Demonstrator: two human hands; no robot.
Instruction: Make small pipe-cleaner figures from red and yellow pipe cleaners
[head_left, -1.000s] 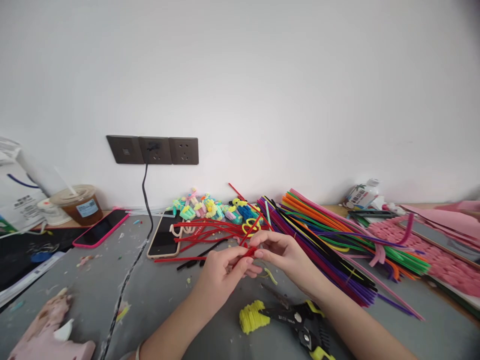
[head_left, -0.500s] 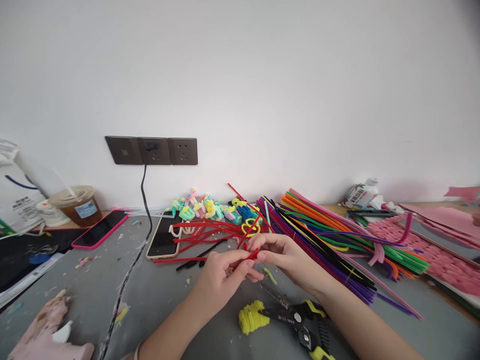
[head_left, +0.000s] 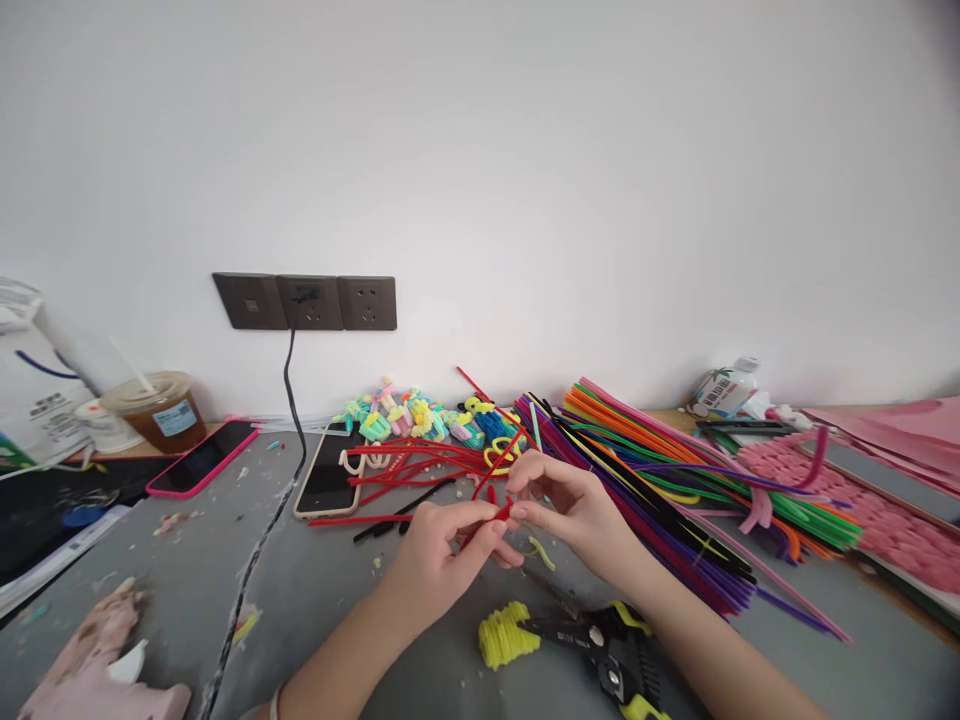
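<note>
A short piece of red pipe cleaner (head_left: 503, 511) is pinched between the thumb and fingers of my left hand (head_left: 450, 545). Across from it, my right hand (head_left: 566, 505) curls its thumb and index finger round the upper end of the same piece, partly hiding it. Below my hands, a tightly coiled yellow pipe cleaner bundle (head_left: 508, 636) lies on the grey table mat (head_left: 360, 640). Black pliers with yellow-green handles (head_left: 600, 645) rest against its right side, partly under my right forearm. Loose red pipe cleaners (head_left: 409, 455) lie just behind my hands.
Bundled coloured pipe cleaners (head_left: 645, 470) spread to the right. Small pastel figures (head_left: 409, 415) stand along the wall, near a phone (head_left: 326, 475). At left are a pink-cased phone (head_left: 202, 458), a drink cup (head_left: 157, 410) and a black cable (head_left: 255, 550) running from the socket.
My right hand has shifted slightly right and its index finger has lifted a little from the red piece. My left hand stays almost in place.
</note>
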